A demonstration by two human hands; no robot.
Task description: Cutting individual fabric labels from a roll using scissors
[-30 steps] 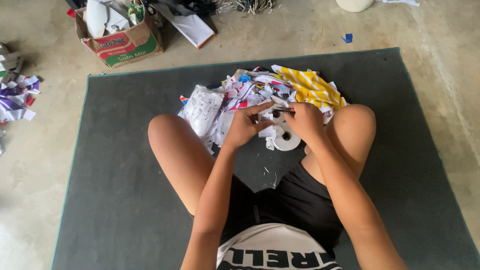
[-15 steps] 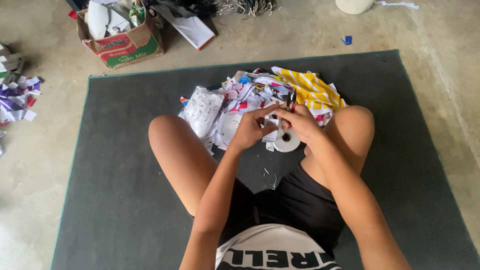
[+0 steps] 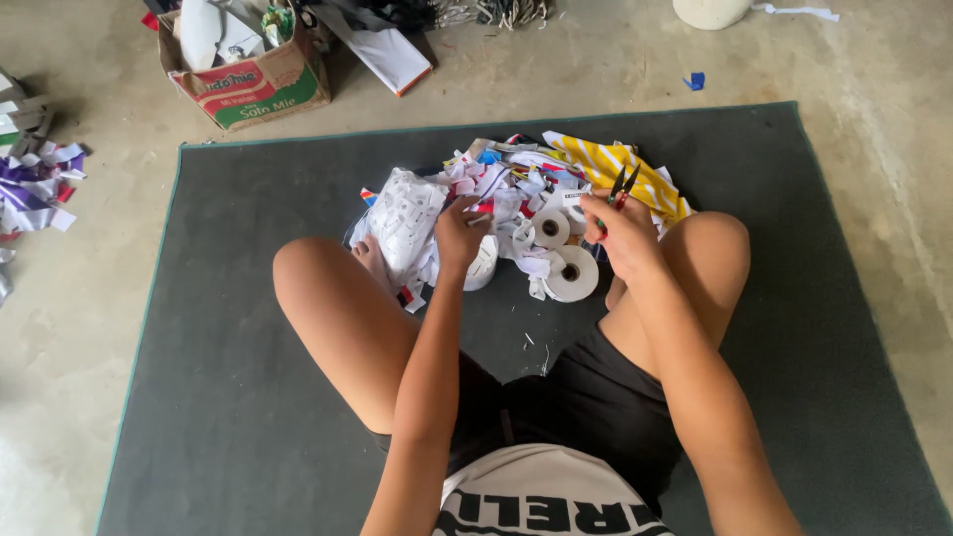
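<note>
in the head view, a person is sitting cross-legged on a dark grey mat (image 3: 248, 417), and both bare arms are reaching toward the middle of the frame. the left hand (image 3: 460, 233) is closing its fingers on a small white scrap of label (image 3: 483, 210), just above the left knee, so the grip is narrow and holding this scrap. the right hand (image 3: 620, 230) is gripping a small pair of scissors (image 3: 622, 186) with red handles; the blades are pointing up and are standing a little apart. the two hands are well apart from each other.

between the hands, two white tape rolls (image 3: 563, 253) are lying flat on the mat, touching the pile of cut labels (image 3: 501, 189) behind them. this pile is sitting in the upper middle of the frame, with a white printed sheet (image 3: 407, 213) on its left side and a yellow striped cloth (image 3: 615, 169) on its right side.

in the upper left, a cardboard box (image 3: 260, 87) is standing on the concrete floor (image 3: 874, 60), and purple and white scraps (image 3: 35, 189) are lying at the left edge.
</note>
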